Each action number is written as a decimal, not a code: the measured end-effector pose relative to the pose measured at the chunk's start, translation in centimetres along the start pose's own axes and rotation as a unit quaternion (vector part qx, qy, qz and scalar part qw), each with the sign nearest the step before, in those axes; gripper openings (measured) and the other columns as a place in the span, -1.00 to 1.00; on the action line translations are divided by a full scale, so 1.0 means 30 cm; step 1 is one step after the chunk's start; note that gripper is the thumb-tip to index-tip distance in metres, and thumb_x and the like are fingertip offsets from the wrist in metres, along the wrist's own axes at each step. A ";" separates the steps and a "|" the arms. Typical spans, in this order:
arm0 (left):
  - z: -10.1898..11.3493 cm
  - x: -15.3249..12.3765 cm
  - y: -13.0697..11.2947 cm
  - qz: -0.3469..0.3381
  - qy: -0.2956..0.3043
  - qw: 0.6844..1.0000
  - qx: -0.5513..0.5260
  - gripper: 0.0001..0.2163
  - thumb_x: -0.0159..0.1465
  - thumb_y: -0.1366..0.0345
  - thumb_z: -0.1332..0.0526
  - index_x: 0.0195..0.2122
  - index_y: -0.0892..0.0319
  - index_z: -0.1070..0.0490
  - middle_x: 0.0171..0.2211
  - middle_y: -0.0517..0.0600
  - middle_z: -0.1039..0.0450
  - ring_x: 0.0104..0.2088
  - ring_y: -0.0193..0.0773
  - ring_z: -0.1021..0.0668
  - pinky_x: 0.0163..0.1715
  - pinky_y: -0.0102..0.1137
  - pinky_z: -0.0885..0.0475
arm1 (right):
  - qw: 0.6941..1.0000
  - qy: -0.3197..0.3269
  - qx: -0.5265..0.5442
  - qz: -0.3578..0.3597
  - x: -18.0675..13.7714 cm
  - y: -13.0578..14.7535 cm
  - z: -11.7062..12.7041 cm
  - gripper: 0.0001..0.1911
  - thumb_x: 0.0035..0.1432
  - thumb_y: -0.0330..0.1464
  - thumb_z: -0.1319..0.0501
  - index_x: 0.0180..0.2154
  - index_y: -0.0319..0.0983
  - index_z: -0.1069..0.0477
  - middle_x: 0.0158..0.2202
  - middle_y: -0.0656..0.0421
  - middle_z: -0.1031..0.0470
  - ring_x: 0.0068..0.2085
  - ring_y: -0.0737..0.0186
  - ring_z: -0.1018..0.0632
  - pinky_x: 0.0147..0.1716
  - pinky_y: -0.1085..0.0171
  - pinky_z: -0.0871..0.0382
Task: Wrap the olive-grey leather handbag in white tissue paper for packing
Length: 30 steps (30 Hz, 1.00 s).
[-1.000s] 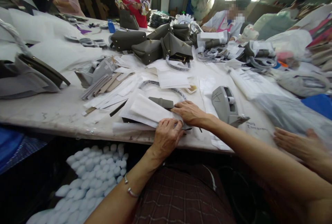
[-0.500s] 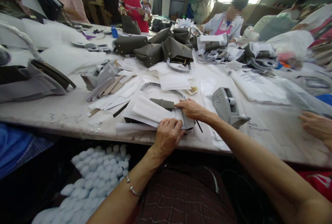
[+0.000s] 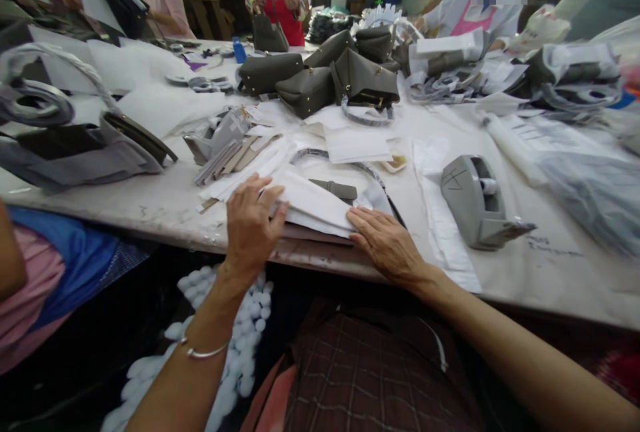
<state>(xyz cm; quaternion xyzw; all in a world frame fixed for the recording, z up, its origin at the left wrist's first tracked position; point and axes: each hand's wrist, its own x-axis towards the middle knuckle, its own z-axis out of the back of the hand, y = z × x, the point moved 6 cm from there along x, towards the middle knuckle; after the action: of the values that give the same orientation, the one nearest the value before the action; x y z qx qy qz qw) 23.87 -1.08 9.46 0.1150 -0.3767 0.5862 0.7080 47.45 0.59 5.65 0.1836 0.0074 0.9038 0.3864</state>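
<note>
A flat stack of white paper sheets (image 3: 313, 204) lies at the near table edge over a dark flat piece, with an olive strap tab (image 3: 334, 189) showing on top. My left hand (image 3: 253, 222) rests on the stack's left end, fingers bent and pressing down on the paper. At the right end my right hand (image 3: 387, 242) lies flat with fingers stretched out on the paper's corner. Neither hand lifts anything.
A grey tape dispenser (image 3: 475, 202) stands to the right. Olive handbags (image 3: 320, 79) pile at the table's middle, with grey strips (image 3: 225, 155) and a grey bag (image 3: 75, 152) to the left. White foam pieces (image 3: 240, 325) lie below. Other people work along the far side.
My left hand slid from the stack's near right corner to its left end. My right hand drew back to the near right corner. The view shifted, and a neighbour's hand at right left the view.
</note>
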 end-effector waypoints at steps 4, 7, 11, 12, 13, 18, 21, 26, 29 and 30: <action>-0.063 -0.051 0.110 0.086 0.016 0.992 -0.094 -0.66 0.44 0.13 -0.02 0.14 0.20 -0.26 0.03 0.15 -0.41 0.07 -0.08 -0.47 0.09 -0.14 -0.39 | 0.999 0.030 0.025 -0.008 0.019 -0.023 0.029 -0.63 0.39 -0.27 -0.08 0.14 -0.25 -0.39 0.17 -0.01 -0.45 0.22 0.05 -0.42 0.27 -0.04 -0.18; -0.121 -0.089 0.031 0.097 -0.010 0.988 -0.122 -0.64 0.46 0.14 0.01 0.19 0.20 -0.18 0.06 0.18 -0.37 0.09 -0.10 -0.44 0.10 -0.16 -0.37 | 0.996 0.025 0.067 -0.047 0.046 -0.045 0.053 -0.60 0.36 -0.22 -0.11 0.15 -0.23 -0.38 0.18 -0.02 -0.45 0.21 0.01 -0.43 0.24 -0.07 -0.22; -0.167 -0.088 -0.125 0.058 0.038 0.989 -0.128 -0.56 0.45 0.06 0.01 0.22 0.24 -0.15 0.04 0.22 -0.37 0.05 -0.05 -0.45 0.07 -0.15 -0.40 | 0.991 0.023 0.100 -0.083 0.077 -0.067 0.055 -0.47 0.34 -0.18 -0.12 0.26 -0.26 -0.26 0.29 -0.07 -0.29 0.29 -0.02 -0.32 0.24 -0.05 -0.22; -0.168 -0.085 -0.147 0.051 0.055 0.990 -0.119 -0.53 0.44 0.03 -0.02 0.23 0.25 -0.14 0.05 0.23 -0.37 0.05 -0.03 -0.45 0.05 -0.14 -0.41 | 0.991 0.028 0.100 -0.086 0.081 -0.072 0.052 -0.48 0.34 -0.18 -0.12 0.25 -0.25 -0.27 0.29 -0.07 -0.29 0.30 -0.02 -0.31 0.25 -0.07 -0.21; -0.163 -0.082 -0.160 0.045 0.069 0.991 -0.104 -0.48 0.41 -0.01 -0.05 0.24 0.25 -0.13 0.06 0.25 -0.37 0.05 -0.01 -0.45 0.05 -0.13 -0.41 | 0.990 0.033 0.101 -0.088 0.083 -0.077 0.049 -0.49 0.34 -0.19 -0.11 0.25 -0.22 -0.29 0.29 -0.05 -0.30 0.29 -0.02 -0.32 0.25 -0.07 -0.21; -0.112 -0.067 -0.169 -0.059 0.084 0.994 -0.031 -0.33 0.31 -0.04 -0.21 0.31 0.21 -0.06 0.26 0.32 -0.20 0.30 0.17 -0.24 0.22 0.02 -0.22 | 0.989 0.041 0.107 -0.088 0.077 -0.082 0.048 -0.47 0.36 -0.18 -0.09 0.30 -0.15 -0.22 0.29 0.00 -0.30 0.28 0.02 -0.33 0.22 -0.04 -0.24; -0.112 -0.068 -0.152 -0.090 0.082 0.991 -0.051 -0.46 0.39 0.12 -0.15 0.31 0.19 -0.05 0.15 0.24 -0.36 0.19 0.03 -0.40 0.17 -0.10 -0.32 | 0.995 0.044 0.064 -0.064 0.069 -0.051 0.048 -0.44 0.37 -0.16 -0.08 0.33 -0.15 -0.16 0.33 -0.01 -0.23 0.30 -0.02 -0.29 0.23 -0.06 -0.20; -0.144 -0.084 -0.117 -0.044 0.066 0.995 -0.063 -0.62 0.40 0.33 -0.09 0.24 0.14 -0.16 0.02 0.14 -0.46 0.00 -0.08 -0.53 0.01 -0.22 -0.46 | 0.998 0.047 0.016 -0.025 0.062 -0.005 0.028 -0.47 0.38 -0.12 -0.07 0.27 -0.20 -0.27 0.27 0.02 -0.33 0.26 -0.04 -0.30 0.23 -0.01 -0.16; -0.145 -0.092 -0.112 -0.031 0.070 0.994 -0.079 -0.56 0.37 0.38 -0.12 0.26 0.12 -0.15 0.03 0.12 -0.45 0.02 -0.09 -0.52 0.04 -0.23 -0.45 | 0.999 0.038 0.013 -0.013 0.059 0.000 0.020 -0.46 0.38 -0.10 -0.06 0.26 -0.21 -0.28 0.25 0.04 -0.36 0.25 -0.03 -0.31 0.23 0.01 -0.15; -0.141 -0.092 -0.113 -0.032 0.073 0.993 -0.084 -0.54 0.36 0.38 -0.13 0.28 0.11 -0.13 0.06 0.13 -0.42 0.05 -0.09 -0.50 0.06 -0.23 -0.45 | 0.999 0.034 0.013 -0.009 0.057 0.000 0.018 -0.45 0.37 -0.09 -0.07 0.26 -0.21 -0.27 0.26 0.04 -0.35 0.25 -0.03 -0.30 0.24 0.00 -0.14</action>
<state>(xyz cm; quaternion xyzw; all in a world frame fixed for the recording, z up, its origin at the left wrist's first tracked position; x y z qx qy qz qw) 28.58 -1.55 5.65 0.0236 -0.3678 0.5366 0.7591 46.56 1.71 6.71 0.1573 0.0340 0.9060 0.3915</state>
